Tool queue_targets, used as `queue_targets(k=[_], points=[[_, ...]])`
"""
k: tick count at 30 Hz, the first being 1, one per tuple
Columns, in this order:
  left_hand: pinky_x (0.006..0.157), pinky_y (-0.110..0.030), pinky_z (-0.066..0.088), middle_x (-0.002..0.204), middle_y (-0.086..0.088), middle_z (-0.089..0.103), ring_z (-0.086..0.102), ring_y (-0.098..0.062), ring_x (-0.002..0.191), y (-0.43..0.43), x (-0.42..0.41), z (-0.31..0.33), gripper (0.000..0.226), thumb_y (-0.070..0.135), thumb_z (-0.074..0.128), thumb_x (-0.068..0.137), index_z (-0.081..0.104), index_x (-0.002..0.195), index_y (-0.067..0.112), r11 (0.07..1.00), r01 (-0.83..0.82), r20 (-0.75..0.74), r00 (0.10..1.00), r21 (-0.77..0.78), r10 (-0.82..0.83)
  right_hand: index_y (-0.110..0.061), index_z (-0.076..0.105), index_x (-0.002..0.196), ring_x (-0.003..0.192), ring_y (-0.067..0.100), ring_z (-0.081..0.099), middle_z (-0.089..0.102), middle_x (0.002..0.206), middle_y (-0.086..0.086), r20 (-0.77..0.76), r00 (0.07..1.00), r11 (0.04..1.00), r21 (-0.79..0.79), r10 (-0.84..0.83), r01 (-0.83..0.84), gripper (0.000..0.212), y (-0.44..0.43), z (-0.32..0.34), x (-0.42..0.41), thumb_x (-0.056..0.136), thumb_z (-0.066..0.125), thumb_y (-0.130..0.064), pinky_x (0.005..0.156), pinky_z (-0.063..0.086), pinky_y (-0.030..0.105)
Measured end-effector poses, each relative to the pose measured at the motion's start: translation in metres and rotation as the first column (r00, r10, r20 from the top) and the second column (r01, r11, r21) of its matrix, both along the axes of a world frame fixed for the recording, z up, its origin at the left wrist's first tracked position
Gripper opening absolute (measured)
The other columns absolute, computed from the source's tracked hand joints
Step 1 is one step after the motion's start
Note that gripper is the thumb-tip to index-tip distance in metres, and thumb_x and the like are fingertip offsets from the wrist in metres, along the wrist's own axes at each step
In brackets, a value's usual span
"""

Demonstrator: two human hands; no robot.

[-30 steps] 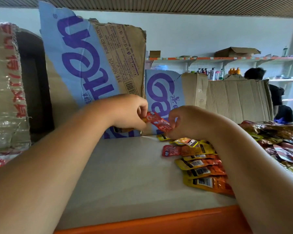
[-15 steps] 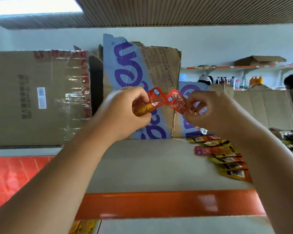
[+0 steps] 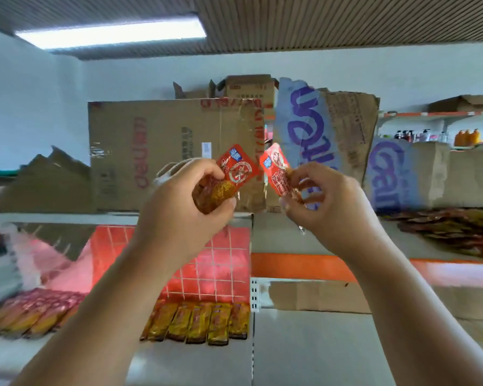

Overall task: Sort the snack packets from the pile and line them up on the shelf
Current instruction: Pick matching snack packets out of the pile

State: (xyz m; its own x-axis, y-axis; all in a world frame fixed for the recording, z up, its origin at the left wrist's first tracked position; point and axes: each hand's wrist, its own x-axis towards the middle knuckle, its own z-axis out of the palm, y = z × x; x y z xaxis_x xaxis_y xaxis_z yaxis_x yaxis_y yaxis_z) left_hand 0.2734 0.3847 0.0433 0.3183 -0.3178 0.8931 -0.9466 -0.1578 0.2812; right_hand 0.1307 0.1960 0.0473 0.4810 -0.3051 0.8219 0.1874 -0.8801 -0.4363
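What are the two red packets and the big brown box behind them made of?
The left packet and right packet look like glossy printed plastic film, judging by their shine and crinkles. The brown box looks like matte cardboard, with fold creases and tape.

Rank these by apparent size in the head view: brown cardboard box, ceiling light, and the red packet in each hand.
1. Brown cardboard box.
2. Ceiling light.
3. Left packet, in the left hand, and right packet, in the right hand: partly hidden, too alike to rank.
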Motion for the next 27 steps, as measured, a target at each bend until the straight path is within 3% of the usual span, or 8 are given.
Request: queue_targets(k=[2, 4, 8, 11, 15, 20, 24, 27], points=[[0.079, 0.0, 0.037, 0.107, 0.021, 0.066, 0.055, 0.012, 0.1, 0.041, 0.007, -0.01, 0.03, 0.036, 0.08, 0.078, 0.066, 0.103, 0.03, 0.999, -0.045, -0.03, 0.999, 0.004, 0.045, -0.03, 0.065, 0.092, 0.079, 0.006, 0.068, 0.07, 0.089, -0.014, -0.016, 0.998, 0.996, 0.056, 0.064, -0.063, 0.021, 0.035, -0.012, 0.021, 0.076, 0.08, -0.029, 0.072, 0.059, 0.033], [0.076, 0.003, 0.035, 0.103, 0.024, 0.062, 0.051, 0.021, 0.098, 0.072, 0.015, -0.021, 0.029, 0.035, 0.079, 0.077, 0.066, 0.103, 0.03, 0.996, -0.083, -0.062, 0.995, 0.015, 0.084, -0.028, 0.066, 0.093, 0.078, 0.006, 0.069, 0.07, 0.091, -0.011, -0.034, 0.992, 0.989, 0.096, 0.118, -0.114, 0.021, 0.063, -0.021, 0.041, 0.078, 0.08, -0.024, 0.069, 0.058, 0.032], [0.078, -0.007, 0.042, 0.101, 0.025, 0.065, 0.059, 0.006, 0.096, 0.131, 0.045, -0.048, 0.028, 0.04, 0.081, 0.079, 0.066, 0.102, 0.03, 0.985, -0.169, -0.105, 0.979, 0.047, 0.173, -0.025, 0.065, 0.091, 0.073, 0.011, 0.07, 0.07, 0.088, -0.007, -0.081, 0.966, 0.958, 0.176, 0.244, -0.227, 0.017, 0.112, -0.044, 0.088, 0.082, 0.079, -0.019, 0.065, 0.059, 0.038], [0.076, -0.021, 0.047, 0.095, 0.031, 0.062, 0.059, 0.006, 0.095, 0.162, 0.07, -0.071, 0.03, 0.034, 0.086, 0.077, 0.064, 0.098, 0.034, 0.971, -0.232, -0.156, 0.959, 0.055, 0.238, -0.025, 0.064, 0.087, 0.074, 0.012, 0.067, 0.07, 0.082, -0.01, -0.112, 0.951, 0.943, 0.203, 0.289, -0.263, 0.015, 0.139, -0.066, 0.123, 0.082, 0.078, -0.021, 0.067, 0.055, 0.034], [0.075, -0.006, 0.037, 0.095, 0.031, 0.061, 0.054, 0.016, 0.099, 0.19, 0.101, -0.104, 0.03, 0.029, 0.086, 0.077, 0.063, 0.097, 0.035, 0.951, -0.294, -0.251, 0.918, 0.09, 0.308, -0.029, 0.063, 0.085, 0.073, 0.01, 0.066, 0.067, 0.084, -0.016, -0.168, 0.92, 0.918, 0.251, 0.354, -0.307, 0.017, 0.165, -0.1, 0.172, 0.082, 0.079, -0.024, 0.064, 0.055, 0.033], [0.079, -0.02, 0.049, 0.095, 0.021, 0.069, 0.062, 0.004, 0.093, 0.207, 0.16, -0.141, 0.026, 0.037, 0.086, 0.079, 0.066, 0.095, 0.035, 0.925, -0.354, -0.37, 0.848, 0.135, 0.379, -0.032, 0.061, 0.084, 0.075, 0.006, 0.064, 0.064, 0.09, -0.016, -0.24, 0.887, 0.908, 0.249, 0.394, -0.335, 0.018, 0.177, -0.138, 0.244, 0.084, 0.079, -0.029, 0.062, 0.054, 0.031], [0.075, -0.013, 0.045, 0.094, 0.02, 0.067, 0.061, 0.001, 0.093, 0.208, 0.202, -0.167, 0.026, 0.041, 0.084, 0.079, 0.066, 0.096, 0.035, 0.886, -0.433, -0.394, 0.794, 0.167, 0.463, -0.033, 0.061, 0.086, 0.074, 0.003, 0.061, 0.061, 0.093, -0.015, -0.327, 0.847, 0.905, 0.224, 0.419, -0.361, 0.016, 0.178, -0.164, 0.303, 0.084, 0.077, -0.037, 0.065, 0.048, 0.025], [0.073, -0.017, 0.05, 0.089, 0.017, 0.066, 0.064, -0.006, 0.088, 0.206, 0.236, -0.191, 0.026, 0.049, 0.079, 0.079, 0.065, 0.094, 0.035, 0.871, -0.457, -0.395, 0.777, 0.179, 0.49, -0.031, 0.062, 0.09, 0.083, 0.003, 0.057, 0.058, 0.094, -0.014, -0.398, 0.818, 0.91, 0.195, 0.415, -0.367, 0.019, 0.177, -0.184, 0.347, 0.083, 0.075, -0.043, 0.07, 0.046, 0.022]])
